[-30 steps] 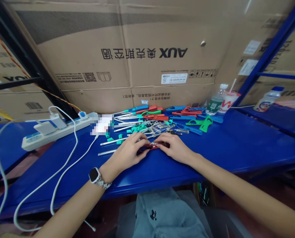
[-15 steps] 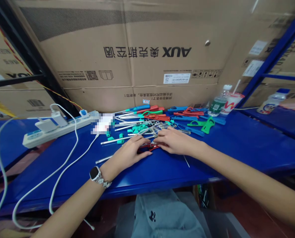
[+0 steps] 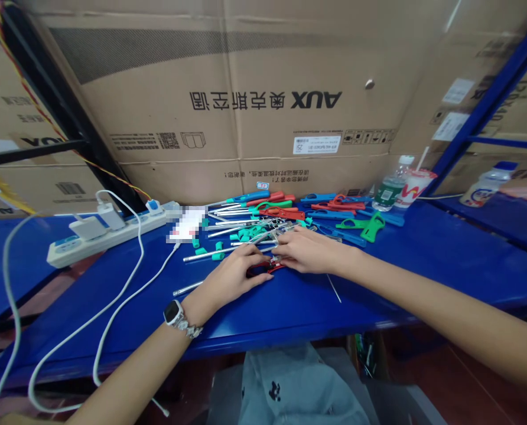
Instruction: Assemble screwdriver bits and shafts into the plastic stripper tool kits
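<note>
My left hand grips the left part of a red plastic lighter shell, thumb along the near edge and fingers over the far side. The fingers of my right hand are bunched at the shell's right end, where a small pale part shows; exactly what they pinch is hidden. Just beyond the hands lie several metal tubes, small teal plastic pieces and clear plastic parts. A thin pale wire sticks out toward me from below my right hand.
Red, blue and green lighter handles lie behind the hands, with more blue ones to the right. A water bottle and a paper cup stand at back right. At left are a power strip, white cables and a blurred phone.
The view has shifted slightly. Both hands stay on the red lighter shell; my right fingers have moved a little, and more of the shell's middle with a small pale part shows between the hands.
</note>
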A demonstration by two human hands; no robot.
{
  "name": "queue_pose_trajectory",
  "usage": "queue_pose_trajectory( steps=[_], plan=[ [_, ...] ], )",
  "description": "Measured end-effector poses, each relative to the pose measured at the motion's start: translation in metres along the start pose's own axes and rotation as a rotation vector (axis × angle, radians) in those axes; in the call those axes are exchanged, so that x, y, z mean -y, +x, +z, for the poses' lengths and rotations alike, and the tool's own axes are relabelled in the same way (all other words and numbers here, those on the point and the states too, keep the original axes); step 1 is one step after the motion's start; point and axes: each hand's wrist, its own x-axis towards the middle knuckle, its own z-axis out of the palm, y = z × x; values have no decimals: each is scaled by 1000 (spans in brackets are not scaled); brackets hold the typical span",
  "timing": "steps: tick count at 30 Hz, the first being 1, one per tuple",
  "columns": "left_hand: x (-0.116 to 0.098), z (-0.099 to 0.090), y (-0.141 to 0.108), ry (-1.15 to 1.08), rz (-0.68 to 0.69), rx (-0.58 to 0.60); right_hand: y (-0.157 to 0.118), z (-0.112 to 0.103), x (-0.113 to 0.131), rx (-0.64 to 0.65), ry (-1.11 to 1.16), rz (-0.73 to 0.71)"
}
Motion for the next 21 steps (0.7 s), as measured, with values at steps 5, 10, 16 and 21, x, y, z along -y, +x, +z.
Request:
queue_pose_trajectory(
  steps=[5,10,16,21],
  plan=[
    [-2,-1,-1,38,28,3,-15,11,2,-137,127,0],
    [-7,-3,-1,159,87,2,-31,33,8,-317,195,73],
    [-6,-1,-1,258,149,19,-40,37,15,-301,272,91],
    [-9,-3,-2,320,169,35,-46,33,21,-241,263,142]
  ],
)
